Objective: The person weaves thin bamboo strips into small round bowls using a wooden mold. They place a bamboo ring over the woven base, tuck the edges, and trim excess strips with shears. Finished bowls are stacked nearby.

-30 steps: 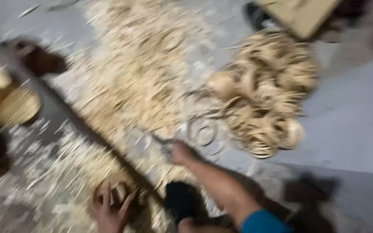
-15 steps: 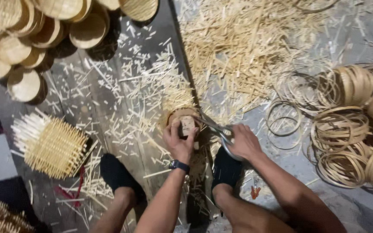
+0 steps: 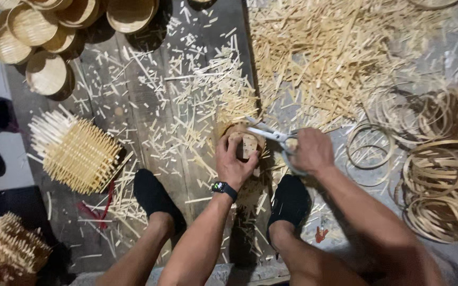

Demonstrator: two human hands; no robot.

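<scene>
Far left: stacked finished round woven baskets (image 3: 46,71) at the top corner; below them an untrimmed woven basket (image 3: 75,153) with splint ends sticking out all round, lying on the dark wooden board (image 3: 128,106).
Board litter: short bamboo offcuts (image 3: 197,90) scattered across the wood.
Left hand (image 3: 235,161): curled shut around a small woven basket (image 3: 247,144), thumb and fingers wrapping its near side, a black wristwatch (image 3: 223,188) on the wrist.
Small woven basket: held low over the board between the two black-socked feet (image 3: 155,193), its open mouth facing up toward the camera.
Key relation: the scissors (image 3: 269,133) come in from the right, their long axis running right to left and slightly upward, tips parted and touching the basket's right rim.
Right hand (image 3: 308,151): closed through the scissor handles, just beside the basket and nearer the blades than the left hand.
Between the hands: nothing blocks the blades.
Upper right: a broad heap of bamboo trimmings (image 3: 340,50) on the grey floor.
Far right: loose piles of bamboo hoops (image 3: 441,185), well apart from both hands.
</scene>
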